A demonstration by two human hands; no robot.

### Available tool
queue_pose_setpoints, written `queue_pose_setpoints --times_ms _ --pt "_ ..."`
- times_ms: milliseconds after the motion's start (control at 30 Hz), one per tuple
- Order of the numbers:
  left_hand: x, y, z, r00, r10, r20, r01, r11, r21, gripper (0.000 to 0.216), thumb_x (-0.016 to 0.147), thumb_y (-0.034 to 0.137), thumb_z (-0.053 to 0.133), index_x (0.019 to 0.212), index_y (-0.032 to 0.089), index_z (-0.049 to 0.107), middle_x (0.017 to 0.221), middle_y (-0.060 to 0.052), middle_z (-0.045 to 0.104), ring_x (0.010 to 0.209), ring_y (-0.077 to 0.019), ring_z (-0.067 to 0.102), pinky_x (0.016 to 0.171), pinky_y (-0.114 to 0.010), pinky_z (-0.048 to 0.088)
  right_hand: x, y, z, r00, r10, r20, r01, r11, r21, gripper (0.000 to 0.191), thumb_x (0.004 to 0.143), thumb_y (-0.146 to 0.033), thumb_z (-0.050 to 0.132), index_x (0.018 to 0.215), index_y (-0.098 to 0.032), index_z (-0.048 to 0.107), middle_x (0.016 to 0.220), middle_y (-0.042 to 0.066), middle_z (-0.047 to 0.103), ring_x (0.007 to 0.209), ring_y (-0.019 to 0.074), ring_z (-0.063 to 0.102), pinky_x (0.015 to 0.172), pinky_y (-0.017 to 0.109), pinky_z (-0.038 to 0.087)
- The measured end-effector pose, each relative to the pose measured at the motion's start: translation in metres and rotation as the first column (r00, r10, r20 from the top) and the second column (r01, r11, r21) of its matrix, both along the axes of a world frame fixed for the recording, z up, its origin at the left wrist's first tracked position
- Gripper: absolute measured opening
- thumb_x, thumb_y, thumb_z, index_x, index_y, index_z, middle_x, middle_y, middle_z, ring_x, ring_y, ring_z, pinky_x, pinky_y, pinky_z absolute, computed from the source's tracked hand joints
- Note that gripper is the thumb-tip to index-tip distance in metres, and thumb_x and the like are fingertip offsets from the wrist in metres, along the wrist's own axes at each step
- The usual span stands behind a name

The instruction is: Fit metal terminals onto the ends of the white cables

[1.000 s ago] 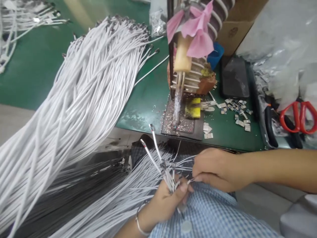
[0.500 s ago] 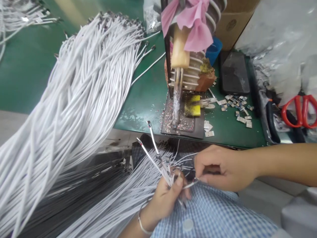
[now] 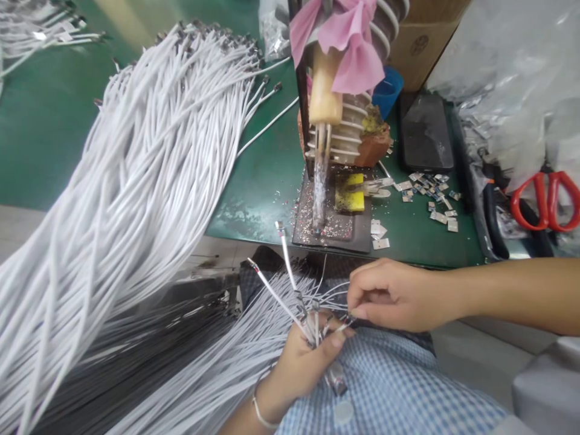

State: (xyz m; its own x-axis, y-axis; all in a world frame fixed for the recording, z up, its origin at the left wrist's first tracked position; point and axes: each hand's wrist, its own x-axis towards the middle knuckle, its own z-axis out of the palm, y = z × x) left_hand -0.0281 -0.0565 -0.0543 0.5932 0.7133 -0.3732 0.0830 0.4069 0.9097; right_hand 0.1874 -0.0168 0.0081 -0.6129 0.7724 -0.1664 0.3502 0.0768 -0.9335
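Note:
My left hand [image 3: 303, 362] is closed round a fan of thin white cables [image 3: 254, 356] that lie across my lap, their stripped ends pointing up. Two of these cables [image 3: 284, 252] stick up higher than the others. My right hand [image 3: 399, 296] pinches the tip of one cable just above my left thumb. A soldering iron [image 3: 322, 151] with a pale handle hangs tip-down in a stand over a dark plate [image 3: 330, 226] at the edge of the green table [image 3: 267, 181], just beyond my hands.
A large bundle of white cables [image 3: 136, 181] spills from the table down to the left. Several small metal connector pieces [image 3: 430, 199] lie right of the stand. Red-handled scissors [image 3: 544, 199], black pliers [image 3: 492, 217], a dark phone [image 3: 426, 133] and a cardboard box [image 3: 421, 36] stand further right.
My right hand has shifted a little up and left along the cable tips. The left hand keeps its hold on the fan, and the view has drifted slightly.

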Motion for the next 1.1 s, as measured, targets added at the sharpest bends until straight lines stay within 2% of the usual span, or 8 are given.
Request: queue_pose_setpoints --times_ms 200,300,400,467,600,733,967,1100 --pt "0.0 -0.002 -0.006 0.99 0.103 0.102 -0.098 0.994 -0.049 0.031 0.082 0.042 0.054 0.087 0.016 0.07 0.074 -0.004 0.056 0.067 -0.0149 0.051 0.064 -0.027 0.041 0.0 0.0 0.002 1.0 0.02 0.001 -0.02 1.0 0.001 0.012 0.074 -0.006 0.051 0.075 -0.012 0.062 0.065 0.0 0.054 0.052 0.0071 0.043 0.05 0.018 0.037" --pt "0.006 -0.001 -0.009 0.959 0.261 0.115 -0.252 0.964 -0.084 0.025 0.08 0.038 0.058 0.083 0.017 0.07 0.081 -0.005 0.058 0.073 -0.015 0.053 0.066 -0.026 0.042 0.001 -0.001 0.002 0.983 0.17 -0.073 -0.17 0.985 0.0 0.011 0.076 -0.009 0.052 0.071 -0.012 0.061 0.063 0.0 0.053 0.055 0.0082 0.046 0.054 0.018 0.04" --pt "0.014 -0.003 -0.012 0.921 0.348 0.175 -0.298 0.919 -0.259 0.031 0.083 0.042 0.053 0.089 0.016 0.068 0.053 0.002 0.051 0.044 -0.0076 0.043 0.046 -0.019 0.034 0.001 -0.003 0.0 0.956 0.289 -0.054 -0.288 0.957 0.025 0.014 0.08 -0.013 0.05 0.071 -0.012 0.06 0.061 0.0 0.053 0.057 0.0096 0.048 0.057 0.02 0.041" --pt "0.018 -0.005 -0.013 0.902 0.367 0.227 -0.27 0.89 -0.367 0.041 0.086 0.047 0.044 0.101 0.015 0.065 0.039 0.005 0.044 0.032 -0.0051 0.029 0.036 -0.018 0.023 0.0 -0.004 -0.002 0.963 0.268 0.04 -0.27 0.961 0.056 0.017 0.084 -0.013 0.046 0.074 -0.012 0.06 0.064 0.002 0.055 0.059 0.011 0.049 0.06 0.021 0.042" --pt "0.029 -0.01 -0.012 0.892 0.359 0.275 -0.208 0.866 -0.454 0.051 0.087 0.048 0.041 0.121 0.012 0.054 0.039 0.003 0.052 0.028 -0.0052 0.027 0.032 -0.018 0.019 -0.004 -0.004 -0.004 0.967 0.234 0.103 -0.242 0.968 0.071 0.027 0.089 -0.009 0.037 0.078 -0.013 0.062 0.075 0.005 0.063 0.071 0.0129 0.056 0.073 0.024 0.045" --pt "0.038 -0.013 -0.011 0.91 0.311 0.274 -0.153 0.866 -0.476 0.055 0.086 0.051 0.041 0.124 0.012 0.049 0.039 0.003 0.052 0.029 -0.0051 0.027 0.032 -0.018 0.017 -0.005 -0.006 -0.008 0.97 0.239 0.04 -0.241 0.968 0.07 0.019 0.086 -0.009 0.046 0.085 -0.015 0.064 0.089 0.005 0.067 0.089 0.0146 0.059 0.085 0.027 0.045" --pt "0.04 -0.009 -0.007 0.937 0.156 0.312 -0.019 0.916 -0.402 0.045 0.088 0.051 0.036 0.1 0.014 0.059 0.046 0.0 0.057 0.033 -0.0057 0.032 0.035 -0.019 0.019 -0.005 -0.01 -0.013 0.972 0.232 0.028 -0.234 0.969 0.079 0.02 0.078 -0.002 0.046 0.079 -0.015 0.061 0.069 0.002 0.068 0.074 0.0143 0.059 0.075 0.026 0.046" --pt "0.029 -0.002 -0.008 0.953 0.12 0.278 -0.02 0.941 -0.337 0.036 0.085 0.048 0.045 0.091 0.015 0.059 0.048 0.002 0.054 0.035 -0.005 0.03 0.035 -0.019 0.017 -0.005 -0.007 -0.005 0.995 0.09 0.047 -0.092 0.995 0.035 0.014 0.077 -0.004 0.045 0.073 -0.014 0.054 0.054 -0.003 0.056 0.052 0.0102 0.048 0.053 0.02 0.041"
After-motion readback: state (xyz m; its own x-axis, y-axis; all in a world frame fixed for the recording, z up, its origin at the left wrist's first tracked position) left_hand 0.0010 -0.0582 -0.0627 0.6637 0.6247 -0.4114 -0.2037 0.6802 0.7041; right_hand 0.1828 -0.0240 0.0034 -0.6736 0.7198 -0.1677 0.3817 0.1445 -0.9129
